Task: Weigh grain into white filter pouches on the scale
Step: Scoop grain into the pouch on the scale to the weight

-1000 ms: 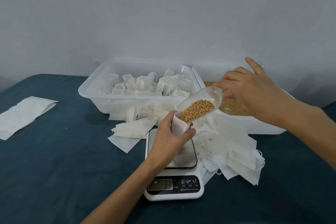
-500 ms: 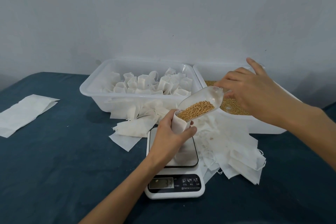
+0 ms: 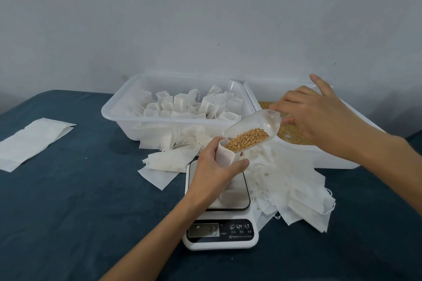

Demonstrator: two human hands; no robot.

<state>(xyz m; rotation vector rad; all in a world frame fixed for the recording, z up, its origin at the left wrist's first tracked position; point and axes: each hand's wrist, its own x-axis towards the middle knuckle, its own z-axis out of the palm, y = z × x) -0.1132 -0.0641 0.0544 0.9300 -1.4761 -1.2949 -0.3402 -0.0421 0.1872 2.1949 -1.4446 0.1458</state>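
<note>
**A:** Clear plastic is the first thing to picture: a see-through scoop part full of golden grain, tilted with its open lip down into the mouth of a white filter pouch.

**B:** Who holds what?

**A:** The right hand pinches the scoop's short handle with thumb and curled fingers, one finger sticking up free. The left hand has thumb and fingers curled round the pouch, keeping it upright with its mouth open over the plate of the scale. Its base is hidden behind the hand, so I cannot tell whether it rests there.

**B:** Why hold it there?

**A:** Probably so the weight registers as grain goes in. The display faces the person, though its digits are too blurred to read.

**B:** What surrounds them?

**A:** Two white tubs stand side by side against a pale wall. The grain tub sits right, close behind the scooping hand. The left tub holds many pouches standing upright, seemingly the finished ones. Flat empty pouches lie heaped around the scale, within easy reach, and one larger white sheet lies well apart, far left, on the dark blue cloth.

**B:** How far along?

**A:** Mid-pour, I judge; plenty of grain remains in the scoop.
</note>
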